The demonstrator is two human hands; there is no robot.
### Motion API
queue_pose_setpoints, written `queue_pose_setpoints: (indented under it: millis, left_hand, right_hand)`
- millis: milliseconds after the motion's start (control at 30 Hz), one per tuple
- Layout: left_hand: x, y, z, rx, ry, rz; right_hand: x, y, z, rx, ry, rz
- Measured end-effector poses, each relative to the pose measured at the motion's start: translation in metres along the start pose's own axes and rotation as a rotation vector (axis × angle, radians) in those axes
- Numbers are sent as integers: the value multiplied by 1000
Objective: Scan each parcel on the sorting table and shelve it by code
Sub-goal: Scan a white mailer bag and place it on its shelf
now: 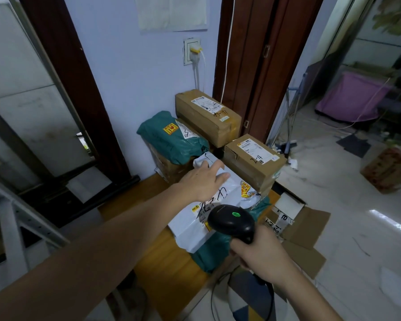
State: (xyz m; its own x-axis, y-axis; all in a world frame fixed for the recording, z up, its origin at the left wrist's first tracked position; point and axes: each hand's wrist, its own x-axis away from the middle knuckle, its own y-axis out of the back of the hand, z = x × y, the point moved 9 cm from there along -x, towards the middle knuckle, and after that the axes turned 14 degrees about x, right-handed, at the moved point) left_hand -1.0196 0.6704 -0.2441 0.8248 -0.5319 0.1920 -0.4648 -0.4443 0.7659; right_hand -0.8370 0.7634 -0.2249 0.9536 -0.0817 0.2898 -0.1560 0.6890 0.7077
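Now left hand [203, 180] flat, fingers straight, pressing on white poly parcel [218, 212] atop a green bag [214, 253] on wooden sorting table [167, 269]. Right hand [262, 252] curled round black scanner [230, 222], green light lit, head just above the parcel's label. Cardboard boxes [252, 158] stacked behind, marked 2-4.

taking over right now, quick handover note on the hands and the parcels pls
Left hand: open, flat on the white parcel, which lies on a green parcel on the sorting table.
Right hand: grips the scanner, green light on, over the white parcel's label.
Behind: another green parcel and two brown boxes.
Done: codes are handwritten on several.
Left: shelve everything.
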Motion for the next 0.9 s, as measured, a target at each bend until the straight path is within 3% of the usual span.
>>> queue_pose_setpoints:
  millis: [200, 300, 500, 600, 767, 900]
  left_hand:
    - [-1, 3, 14, 465, 45, 45]
    - [2, 11, 14, 491, 65, 10]
    - [13, 7, 6, 566, 79, 106]
    - [23, 7, 3, 843, 126, 87]
    - [48, 8, 8, 1358, 269, -77]
    - [66, -9, 2, 1585, 361, -110]
  right_hand:
    - [4, 3, -9, -34, -20, -9]
    - [6, 13, -18, -153, -55, -63]
    - [13, 46, -33, -505, -139, -269]
    - [15, 56, -30, -590, -104, -282]
    - [30, 66, -36, -700, -98, -363]
    - [46, 48, -34, -822, -94, -269]
